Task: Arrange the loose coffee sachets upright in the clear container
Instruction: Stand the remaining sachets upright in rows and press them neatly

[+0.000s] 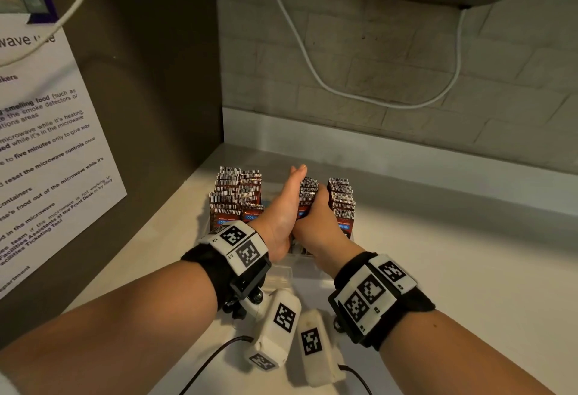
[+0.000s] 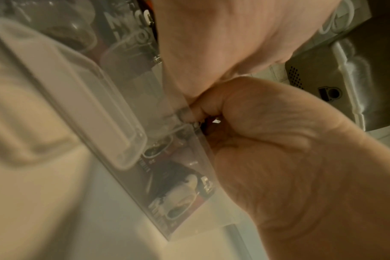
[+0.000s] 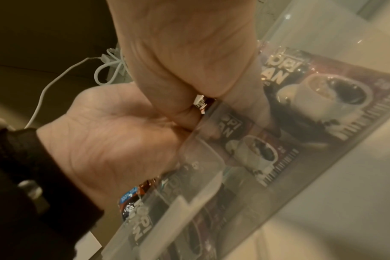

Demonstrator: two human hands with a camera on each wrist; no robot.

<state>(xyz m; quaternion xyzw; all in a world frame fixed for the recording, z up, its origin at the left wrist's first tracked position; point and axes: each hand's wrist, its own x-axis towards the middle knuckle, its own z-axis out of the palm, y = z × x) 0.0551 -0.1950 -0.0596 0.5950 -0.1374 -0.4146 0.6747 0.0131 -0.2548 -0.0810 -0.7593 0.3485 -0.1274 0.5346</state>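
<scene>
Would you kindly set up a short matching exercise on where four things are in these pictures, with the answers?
Things:
1. left hand
2. right hand
3. white cable
4. printed notice

Places or states:
A. hangs in a loop on the tiled wall
B. fingers straight, flat against the middle stack of coffee sachets
C. stuck on the dark panel at the left
D. grip closed round that middle stack, in the clear container

Pairs: 1-B, 2-D, 3-A, 4-C
</scene>
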